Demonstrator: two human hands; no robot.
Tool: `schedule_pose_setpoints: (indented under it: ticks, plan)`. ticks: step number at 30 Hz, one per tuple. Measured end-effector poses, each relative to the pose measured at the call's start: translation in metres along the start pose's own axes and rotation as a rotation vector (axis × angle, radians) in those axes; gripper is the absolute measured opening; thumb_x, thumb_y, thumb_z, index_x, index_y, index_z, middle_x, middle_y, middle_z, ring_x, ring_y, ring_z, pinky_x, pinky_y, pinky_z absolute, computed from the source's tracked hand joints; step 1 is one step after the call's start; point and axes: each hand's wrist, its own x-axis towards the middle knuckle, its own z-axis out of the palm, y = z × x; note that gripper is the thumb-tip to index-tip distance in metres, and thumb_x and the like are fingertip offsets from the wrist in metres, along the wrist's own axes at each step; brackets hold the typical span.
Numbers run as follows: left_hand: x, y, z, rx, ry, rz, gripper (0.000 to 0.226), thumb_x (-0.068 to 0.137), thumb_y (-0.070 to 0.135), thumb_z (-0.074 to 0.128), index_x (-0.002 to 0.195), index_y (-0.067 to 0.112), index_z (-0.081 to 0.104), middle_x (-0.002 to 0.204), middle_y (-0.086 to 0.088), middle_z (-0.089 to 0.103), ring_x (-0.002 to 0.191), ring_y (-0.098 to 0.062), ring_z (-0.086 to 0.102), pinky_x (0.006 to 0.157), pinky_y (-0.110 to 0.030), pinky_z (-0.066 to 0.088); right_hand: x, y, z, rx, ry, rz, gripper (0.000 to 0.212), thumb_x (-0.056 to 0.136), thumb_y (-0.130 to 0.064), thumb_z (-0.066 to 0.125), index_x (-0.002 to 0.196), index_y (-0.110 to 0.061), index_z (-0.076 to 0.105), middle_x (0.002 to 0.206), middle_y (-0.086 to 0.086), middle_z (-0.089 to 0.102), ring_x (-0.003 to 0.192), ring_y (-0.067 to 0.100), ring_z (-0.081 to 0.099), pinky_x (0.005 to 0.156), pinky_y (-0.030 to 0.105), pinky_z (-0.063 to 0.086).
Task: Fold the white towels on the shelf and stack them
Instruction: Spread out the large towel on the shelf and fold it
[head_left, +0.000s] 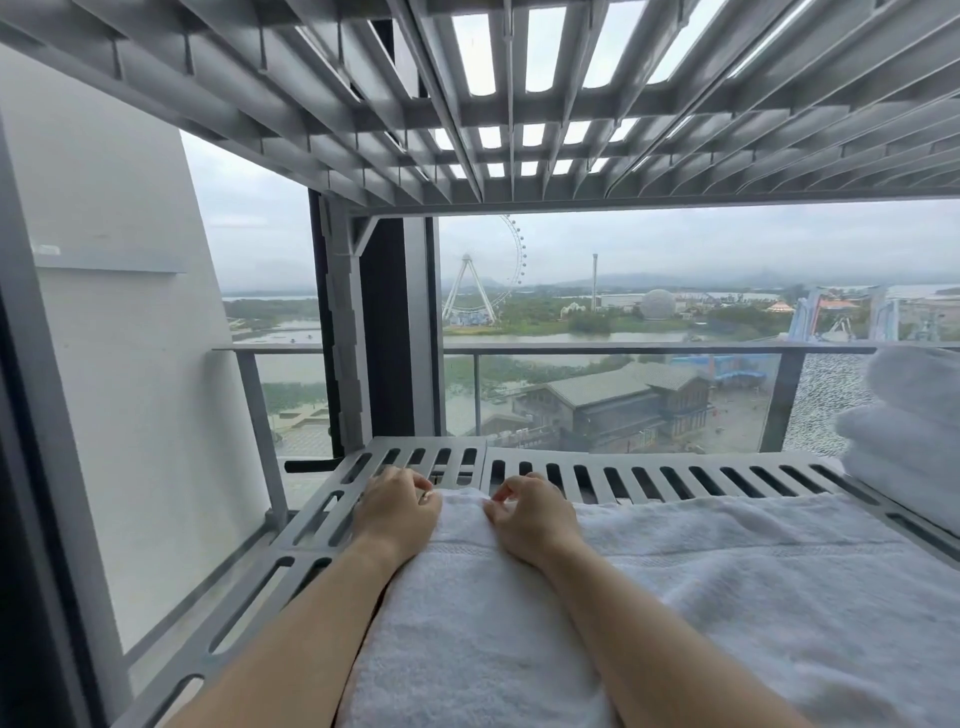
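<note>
Right, both hands (397, 506) (530, 512) pinching far edge of nubby terry towel (701, 597) on slotted grey shelf (675, 480).

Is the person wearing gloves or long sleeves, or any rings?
No gloves and no sleeves in sight: both forearms are bare right down to the bottom edge of the picture. The left hand has a small shiny ring on one finger. The right hand shows no ring, watch or bracelet.
</note>
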Motion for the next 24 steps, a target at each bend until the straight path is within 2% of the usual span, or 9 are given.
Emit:
schedule_pose_setpoints:
  ticks: [2, 5, 8, 12, 19, 21, 24]
  plan:
    - [-0.0015, 0.0011, 0.0001, -0.029, 0.004, 0.054, 0.015, 0.090, 0.029, 0.052, 0.103, 0.022, 0.057, 0.114, 0.001, 0.056, 0.103, -0.012, 0.046, 0.092, -0.033, 0.044, -0.0004, 0.0004, 0.0004, 0.004, 0.008, -0.007, 0.019, 0.086, -0.041, 0.058, 0.096, -0.026, 0.064, 0.116, -0.003, 0.055, 0.107, 0.017, 0.053, 0.097, 0.034, 0.040]
    - [-0.0028, 0.0020, 0.0004, -0.026, -0.010, 0.090, 0.025, 0.089, 0.027, 0.052, 0.113, 0.021, 0.056, 0.119, 0.004, 0.056, 0.110, -0.013, 0.046, 0.096, -0.034, 0.042, -0.0001, 0.0023, 0.0011, 0.013, 0.029, -0.011, 0.019, 0.086, -0.039, 0.059, 0.097, -0.025, 0.066, 0.117, -0.002, 0.054, 0.113, 0.018, 0.049, 0.098, 0.032, 0.037]
    - [-0.0034, 0.0024, -0.0003, -0.007, -0.057, 0.105, 0.019, 0.088, 0.035, 0.053, 0.104, 0.027, 0.059, 0.114, 0.006, 0.057, 0.106, -0.011, 0.045, 0.092, -0.031, 0.039, -0.0001, 0.0040, 0.0008, 0.016, 0.037, -0.011, 0.019, 0.087, -0.036, 0.058, 0.099, -0.025, 0.066, 0.118, -0.001, 0.054, 0.116, 0.018, 0.046, 0.100, 0.030, 0.035]
    - [-0.0049, 0.0040, -0.0018, -0.024, -0.072, 0.132, 0.011, 0.086, 0.036, 0.058, 0.092, 0.029, 0.054, 0.098, 0.009, 0.055, 0.095, -0.010, 0.048, 0.082, -0.028, 0.039, -0.0003, 0.0040, -0.0001, 0.009, 0.035, -0.037, 0.018, 0.087, -0.035, 0.058, 0.099, -0.023, 0.065, 0.118, 0.000, 0.054, 0.116, 0.018, 0.045, 0.101, 0.030, 0.034]
    - [-0.0048, 0.0029, -0.0015, -0.038, -0.062, 0.139, 0.011, 0.086, 0.037, 0.060, 0.089, 0.029, 0.052, 0.082, 0.013, 0.051, 0.078, -0.008, 0.048, 0.071, -0.026, 0.040, -0.0009, 0.0019, -0.0029, -0.049, 0.012, -0.058, 0.016, 0.088, -0.035, 0.055, 0.100, -0.025, 0.062, 0.115, -0.002, 0.060, 0.111, 0.018, 0.050, 0.096, 0.034, 0.039]
    - [-0.0037, 0.0030, -0.0017, -0.029, -0.075, 0.141, 0.012, 0.086, 0.038, 0.059, 0.090, 0.030, 0.051, 0.087, 0.013, 0.054, 0.081, -0.008, 0.049, 0.074, -0.027, 0.041, -0.0005, 0.0017, -0.0047, -0.039, -0.008, -0.049, 0.016, 0.089, -0.034, 0.055, 0.100, -0.025, 0.062, 0.115, -0.002, 0.062, 0.109, 0.018, 0.051, 0.096, 0.035, 0.041]
    - [-0.0017, 0.0061, -0.0051, -0.021, -0.174, 0.171, 0.023, 0.087, 0.040, 0.055, 0.108, 0.029, 0.055, 0.106, 0.011, 0.056, 0.101, -0.011, 0.051, 0.092, -0.035, 0.043, -0.0036, -0.0015, -0.0069, -0.055, -0.035, -0.069, 0.019, 0.090, -0.034, 0.053, 0.104, -0.024, 0.060, 0.118, -0.002, 0.059, 0.111, 0.019, 0.049, 0.098, 0.037, 0.039]
